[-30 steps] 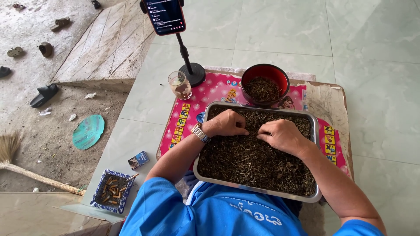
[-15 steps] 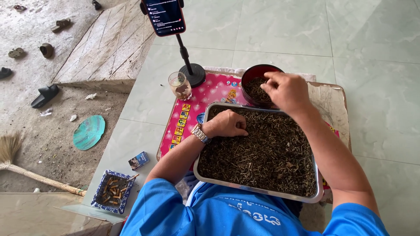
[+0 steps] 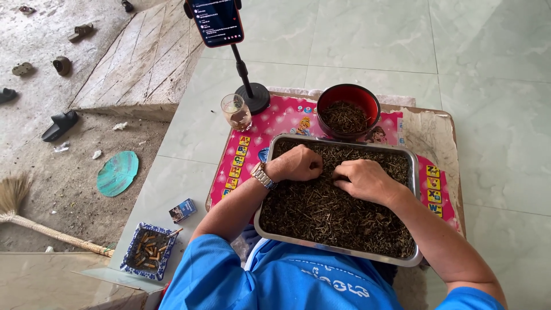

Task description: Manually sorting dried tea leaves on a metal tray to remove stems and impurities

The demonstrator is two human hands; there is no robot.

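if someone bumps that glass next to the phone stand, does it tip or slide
The glass looks narrow and taller than wide, so it would probably tip rather than slide. It seems to hold only a little liquid, so it is likely light. It stands on the smooth pink mat, which may let it skid a bit first.

Two hands are counted, the left hand [image 3: 295, 162] and the right hand [image 3: 364, 179]. One metal tray [image 3: 338, 250] of dark dried bits, one red bowl [image 3: 348, 109], one glass [image 3: 236, 112], one phone [image 3: 217, 22] on one stand [image 3: 251, 92], one wristwatch [image 3: 263, 175], one pink mat [image 3: 284, 117], one ashtray [image 3: 148, 250], one small box [image 3: 182, 210], one broom [image 3: 34, 221] and one green disc [image 3: 117, 173] are seen.
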